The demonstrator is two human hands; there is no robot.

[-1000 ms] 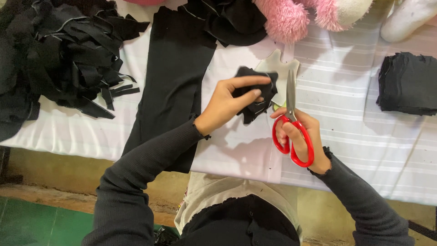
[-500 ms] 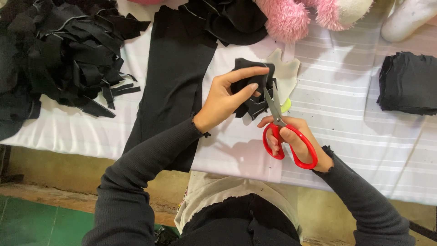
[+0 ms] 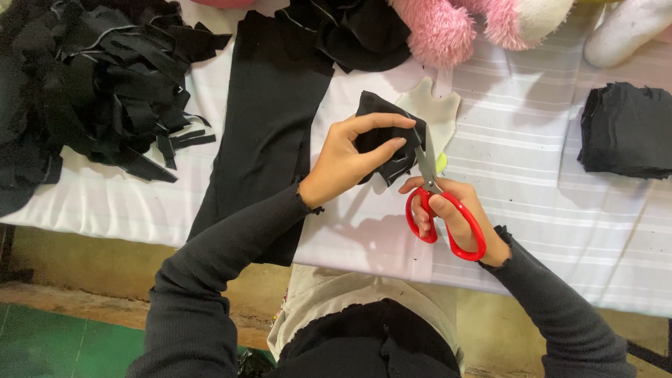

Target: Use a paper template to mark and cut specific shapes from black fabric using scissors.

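White striped cloth covers the desk, whose front edge runs across the lower part of the view, with green floor below at the left. Nearest are the person's two dark sleeves reaching up onto it. The right hand is closed through the red loops of a pair of scissors, thumb in one loop and fingers in the other. The scissors' long axis runs from the red handles at lower right up to the grey blades at upper left; the blades point away from the person and meet the edge of a small black fabric piece. The left hand pinches that crumpled piece, thumb and fingers closed on it, holding it just above the desk near the middle. Just behind the piece lies a pale cream cut-out shape, partly hidden by it. A long black fabric strip lies left of the hands and hangs over the front edge. Farther left sits a heap of black scraps. At far right a neat stack of black squares rests well apart. Along the back are more black cloth and a pink plush toy
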